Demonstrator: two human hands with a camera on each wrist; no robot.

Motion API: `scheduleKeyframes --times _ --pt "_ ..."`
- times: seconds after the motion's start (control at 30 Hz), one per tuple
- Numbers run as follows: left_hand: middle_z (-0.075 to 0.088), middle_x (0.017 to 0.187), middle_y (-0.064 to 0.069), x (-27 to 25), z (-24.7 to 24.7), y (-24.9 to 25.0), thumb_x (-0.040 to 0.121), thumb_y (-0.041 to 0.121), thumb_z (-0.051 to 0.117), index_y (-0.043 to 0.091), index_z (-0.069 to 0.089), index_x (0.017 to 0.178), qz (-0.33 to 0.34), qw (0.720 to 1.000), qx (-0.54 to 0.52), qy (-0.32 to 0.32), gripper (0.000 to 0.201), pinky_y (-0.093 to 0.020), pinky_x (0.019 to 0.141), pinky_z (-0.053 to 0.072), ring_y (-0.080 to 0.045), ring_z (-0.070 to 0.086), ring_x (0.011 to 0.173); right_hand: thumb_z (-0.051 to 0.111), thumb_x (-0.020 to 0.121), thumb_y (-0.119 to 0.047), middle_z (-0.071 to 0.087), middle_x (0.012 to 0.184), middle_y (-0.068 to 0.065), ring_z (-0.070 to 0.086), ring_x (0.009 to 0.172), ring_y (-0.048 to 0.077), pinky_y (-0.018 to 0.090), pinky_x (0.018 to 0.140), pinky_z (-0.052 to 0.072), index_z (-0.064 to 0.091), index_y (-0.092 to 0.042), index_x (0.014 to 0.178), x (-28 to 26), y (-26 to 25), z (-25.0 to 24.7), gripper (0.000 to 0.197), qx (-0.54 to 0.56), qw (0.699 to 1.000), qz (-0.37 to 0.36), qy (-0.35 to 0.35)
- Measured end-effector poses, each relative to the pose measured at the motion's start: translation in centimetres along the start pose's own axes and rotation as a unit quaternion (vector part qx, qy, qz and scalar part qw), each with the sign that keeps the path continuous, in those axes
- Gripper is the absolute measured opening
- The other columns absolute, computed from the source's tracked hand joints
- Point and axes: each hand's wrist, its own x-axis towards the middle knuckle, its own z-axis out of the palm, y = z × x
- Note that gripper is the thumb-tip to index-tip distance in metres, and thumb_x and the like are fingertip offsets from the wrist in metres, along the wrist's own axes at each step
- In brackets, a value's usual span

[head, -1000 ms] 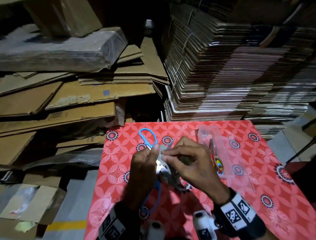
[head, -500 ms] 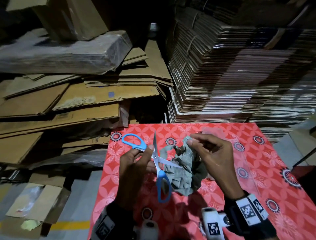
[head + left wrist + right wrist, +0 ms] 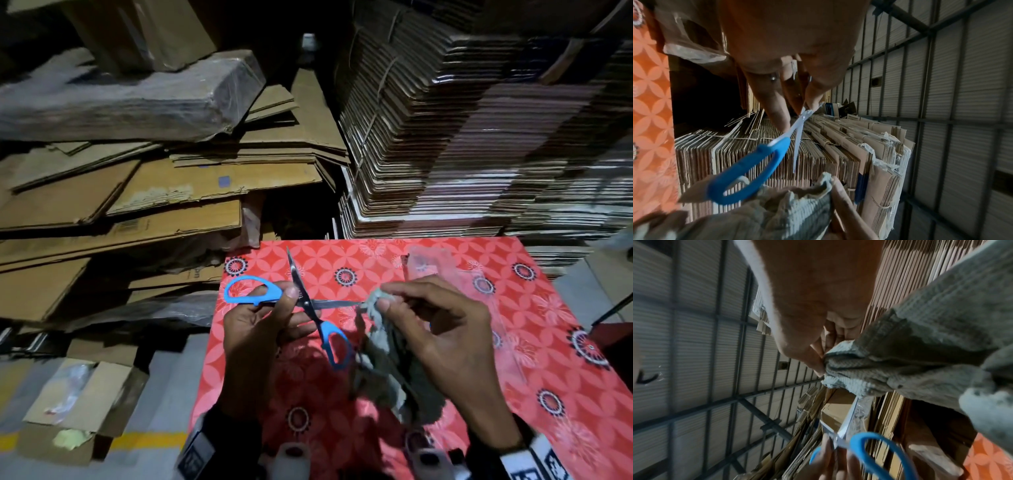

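Scissors held above the red patterned table, left of centre, blades wide open in an X. One blade points away toward the bundled cardboard stacks. The other lies level and points right, tip at the grey cloth. Blue handles: one out left, one down toward the person. Left hand pinches the scissors at the pivot, thumb on top, fingers under. Right hand pinches the cloth's top edge between thumb and forefinger; the rest of the cloth hangs down. Clear plastic bag lies near the far edge. Far edge sits right by the stacks; left edge drops off beside loose cardboard sheets. Red surface runs on rightward past the right hand.
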Motion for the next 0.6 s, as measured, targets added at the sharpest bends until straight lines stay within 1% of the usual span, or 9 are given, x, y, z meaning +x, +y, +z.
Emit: scheduleKeyframes --times 0.03,0.1,0.17,0.23,0.33,0.4,0.43,0.5,0.6 --pt "0.024 0.068 -0.006 -0.1 0.3 0.1 0.092 0.014 0.074 0.005 0.05 0.091 0.003 1.0 -0.006 0.002 0.026 -0.027 0.057 0.051 -0.017 0.039 0.059 0.084 0.082 0.001 0.073 0.086 -0.001 0.07 0.077 0.014 0.02 0.07 0.053 0.082 -0.019 0.092 -0.3 -0.1 0.6 0.023 -0.001 1.0 0.0 -0.008" --pt "0.036 0.065 -0.004 -0.4 0.7 0.3 0.088 0.016 0.071 0.006 0.052 0.089 0.005 1.0 -0.008 0.007 0.022 -0.029 0.059 0.051 -0.016 0.044 0.055 0.086 0.082 -0.004 0.073 0.086 -0.005 0.071 0.078 0.014 0.026 0.07 0.056 0.082 -0.023 0.092 -0.8 0.0 1.8 0.022 -0.015 1.0 -0.01 -0.017" --pt "0.05 0.073 -0.014 -0.6 1.1 0.3 0.088 0.016 0.071 0.002 0.061 0.092 0.002 1.0 0.004 0.014 0.017 -0.034 0.064 0.054 -0.022 0.056 0.062 0.084 0.082 -0.011 0.073 0.086 -0.008 0.07 0.076 0.013 0.026 0.069 0.055 0.082 -0.022 0.094 -0.9 0.3 2.9 0.016 -0.028 0.999 -0.03 -0.02" --pt "0.063 0.08 -0.02 -1.0 1.3 0.3 0.088 0.016 0.07 -0.001 0.067 0.097 0.004 1.0 0.013 0.023 0.019 -0.035 0.068 0.057 -0.027 0.066 0.069 0.086 0.084 -0.009 0.072 0.085 -0.01 0.069 0.074 0.012 0.024 0.068 0.054 0.082 -0.02 0.096 -0.9 0.5 3.9 0.017 -0.044 0.997 -0.054 -0.011" --pt "0.067 0.074 -0.014 -1.4 1.6 0.6 0.086 0.011 0.069 0.004 0.07 0.082 0.02 1.0 0.01 0.013 0.008 -0.031 0.062 0.061 -0.023 0.07 0.066 0.085 0.084 -0.005 0.072 0.086 -0.01 0.07 0.078 0.01 0.019 0.068 0.051 0.083 -0.018 0.096 -0.8 0.4 5.2 0.018 -0.066 0.996 -0.064 0.011" --pt "0.071 0.071 -0.008 -1.4 1.7 0.6 0.086 0.008 0.069 0.016 0.077 0.071 0.05 0.998 0.022 0.008 0.019 -0.03 0.064 0.062 -0.02 0.072 0.065 0.085 0.084 -0.005 0.073 0.087 -0.008 0.07 0.079 0.007 0.016 0.067 0.049 0.083 -0.015 0.095 -0.8 0.4 6.0 0.014 -0.075 0.994 -0.075 0.031" --pt "0.071 0.07 -0.007 -1.4 1.7 0.6 0.085 0.009 0.07 0.018 0.077 0.07 0.063 0.998 0.026 0.01 0.019 -0.03 0.065 0.062 -0.02 0.073 0.065 0.084 0.085 -0.006 0.073 0.088 -0.007 0.07 0.078 0.006 0.018 0.066 0.051 0.083 -0.014 0.094 -0.9 0.6 6.2 0.012 -0.079 0.993 -0.081 0.039" --pt "0.069 0.07 -0.007 -1.4 1.7 0.4 0.083 0.007 0.07 0.017 0.076 0.07 0.082 0.996 0.021 0.019 0.017 -0.031 0.066 0.062 -0.021 0.072 0.065 0.081 0.087 -0.009 0.072 0.089 -0.007 0.071 0.076 0.01 0.03 0.064 0.055 0.083 -0.016 0.093 -0.6 1.0 6.3 0.009 -0.075 0.993 -0.079 0.038" --pt "0.064 0.067 -0.003 -1.2 1.6 -0.2 0.088 -0.005 0.067 0.006 0.067 0.072 0.104 0.995 0.002 0.007 0.02 -0.034 0.064 0.06 -0.018 0.066 0.062 0.08 0.089 -0.011 0.07 0.087 -0.008 0.07 0.079 0.012 0.038 0.066 0.054 0.083 -0.02 0.091 0.0 1.6 5.5 0.01 -0.08 0.995 -0.048 0.024"
